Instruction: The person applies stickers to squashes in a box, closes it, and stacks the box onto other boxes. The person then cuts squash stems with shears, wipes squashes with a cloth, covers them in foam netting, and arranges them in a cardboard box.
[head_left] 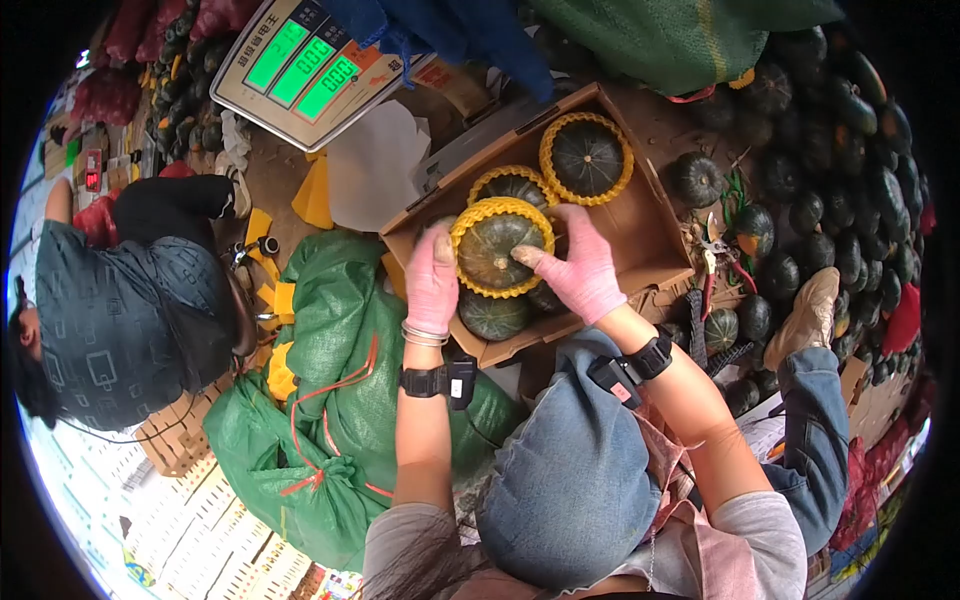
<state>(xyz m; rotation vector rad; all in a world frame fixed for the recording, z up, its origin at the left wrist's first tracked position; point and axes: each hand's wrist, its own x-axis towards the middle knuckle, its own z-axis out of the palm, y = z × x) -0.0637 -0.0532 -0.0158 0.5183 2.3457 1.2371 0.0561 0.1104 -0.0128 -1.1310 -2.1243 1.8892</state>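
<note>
Both hands wear pink gloves with bare fingertips. A dark green squash ringed by a yellow foam net is held between them above an open cardboard box. My left hand grips its left side, and my right hand holds the right side with the thumb on top near the stem. Inside the box, a netted squash sits at the far end, and another netted one is partly hidden behind the held squash. A squash with no net visible lies at the near end.
A scale with green digits stands beyond the box. Green sacks lie at the left, where another person sits. Red-handled pruners lie right of the box, near several loose squashes.
</note>
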